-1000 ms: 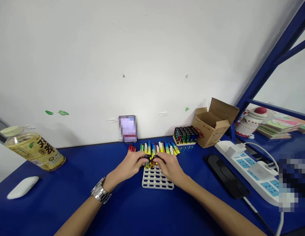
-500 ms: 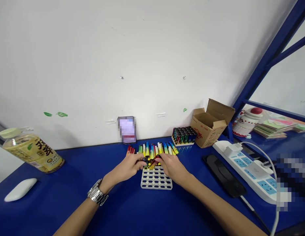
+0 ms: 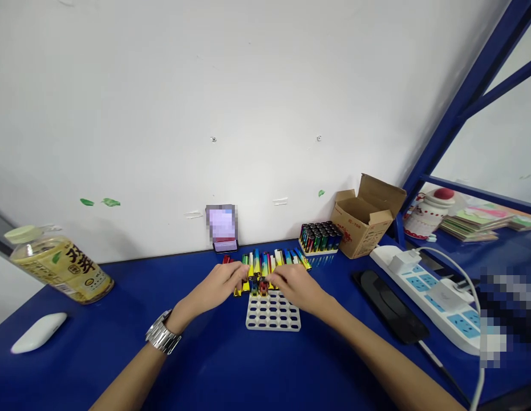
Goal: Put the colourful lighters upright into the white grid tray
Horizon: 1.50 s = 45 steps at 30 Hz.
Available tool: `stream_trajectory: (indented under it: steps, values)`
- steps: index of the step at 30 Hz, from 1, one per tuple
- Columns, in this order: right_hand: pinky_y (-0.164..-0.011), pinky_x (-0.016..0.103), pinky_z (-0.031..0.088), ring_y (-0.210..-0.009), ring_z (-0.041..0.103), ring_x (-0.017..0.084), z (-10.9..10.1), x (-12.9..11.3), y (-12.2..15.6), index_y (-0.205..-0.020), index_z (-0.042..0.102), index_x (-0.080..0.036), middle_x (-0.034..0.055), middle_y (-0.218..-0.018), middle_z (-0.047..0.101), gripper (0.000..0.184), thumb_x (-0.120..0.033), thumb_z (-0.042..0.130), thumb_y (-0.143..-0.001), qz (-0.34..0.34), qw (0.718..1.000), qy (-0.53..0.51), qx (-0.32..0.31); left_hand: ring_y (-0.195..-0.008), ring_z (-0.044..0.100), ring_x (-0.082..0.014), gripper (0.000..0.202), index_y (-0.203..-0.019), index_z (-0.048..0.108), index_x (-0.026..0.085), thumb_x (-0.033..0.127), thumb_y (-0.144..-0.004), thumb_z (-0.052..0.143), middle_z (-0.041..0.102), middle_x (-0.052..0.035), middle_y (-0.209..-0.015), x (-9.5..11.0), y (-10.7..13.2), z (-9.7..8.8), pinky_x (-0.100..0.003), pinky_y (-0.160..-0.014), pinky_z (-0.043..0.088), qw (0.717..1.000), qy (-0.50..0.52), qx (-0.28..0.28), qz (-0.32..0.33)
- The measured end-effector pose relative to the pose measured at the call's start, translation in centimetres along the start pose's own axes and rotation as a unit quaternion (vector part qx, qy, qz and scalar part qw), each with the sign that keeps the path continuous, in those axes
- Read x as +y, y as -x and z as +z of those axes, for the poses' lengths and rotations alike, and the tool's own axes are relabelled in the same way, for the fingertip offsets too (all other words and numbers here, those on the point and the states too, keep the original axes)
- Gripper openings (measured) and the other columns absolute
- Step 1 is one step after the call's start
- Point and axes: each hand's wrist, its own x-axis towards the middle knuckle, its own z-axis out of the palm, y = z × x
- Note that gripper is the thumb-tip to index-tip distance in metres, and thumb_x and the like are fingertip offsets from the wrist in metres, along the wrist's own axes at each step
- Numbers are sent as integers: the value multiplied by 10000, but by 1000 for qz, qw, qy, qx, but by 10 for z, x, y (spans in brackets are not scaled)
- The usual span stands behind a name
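A white tray [image 3: 272, 327] with rows of oval holes lies in front of me. Two lighters stand upright in its back row at the left: a dark blue one [image 3: 254, 286] and a red one [image 3: 263, 287]. My left hand [image 3: 222, 283] is just left of the blue lighter, its thumb and fingers apart. On the other side, my right hand [image 3: 297, 285] has curled fingers with their tips at the top of the red lighter. Loose shiny lighters [image 3: 257, 261] in several colours lie behind the tray, partly covered by my hands.
A filled lighter tray [image 3: 320, 238] stands at the back right beside an open cardboard box [image 3: 363, 225]. Further right are a black phone [image 3: 389, 305] and a power strip [image 3: 434, 299]. A propped phone [image 3: 222, 228], a drink bottle [image 3: 62, 265] and a white mouse [image 3: 39, 333] are also there.
The red lighter has gone from tilted in my right hand to upright in the tray. My left fingers have come off the dark lighter and moved slightly left and up.
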Motion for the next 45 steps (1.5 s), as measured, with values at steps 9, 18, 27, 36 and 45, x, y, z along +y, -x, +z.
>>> stream_trajectory:
  steps: [9,18,27,36,45]
  values:
    - [-781,345,389,-942,584,299,7,14,-20,-876,614,-115,172,-881,661,300,-348,429,-913,191,962,195,16,-722,642,-257,156,-763,525,190,336,-810,494,652,-101,-770,-7,-5,23,-284,-582,363,948,-286,57,-129]
    - [-601,298,370,-796,641,284,-4,6,-32,-854,619,-127,172,-851,674,180,-226,520,-740,268,950,156,-42,-806,659,-307,115,-743,592,190,300,-709,599,672,-138,-828,1,0,23,-356,-663,449,927,-297,35,-225]
    - [-497,253,242,-489,420,124,4,25,-20,-640,347,-224,-44,-518,454,141,-216,464,-719,168,970,-93,147,-794,656,-302,188,-733,534,183,334,-807,450,665,-140,-809,6,-1,11,-371,-681,444,924,-305,27,-229]
    - [-351,202,235,-318,316,91,15,38,-11,-776,453,-223,-103,-400,370,106,-321,440,-737,144,812,-514,233,-409,373,-87,69,-816,403,223,285,-785,404,388,94,-536,9,-6,16,-204,-426,291,962,234,111,-87]
    - [-307,190,100,-280,145,58,13,40,-16,-428,294,-219,-62,-326,202,479,-398,265,-871,306,710,-600,206,-290,138,-45,496,-483,327,215,553,-845,297,167,96,-346,12,-9,23,-198,-341,118,886,385,115,-230]
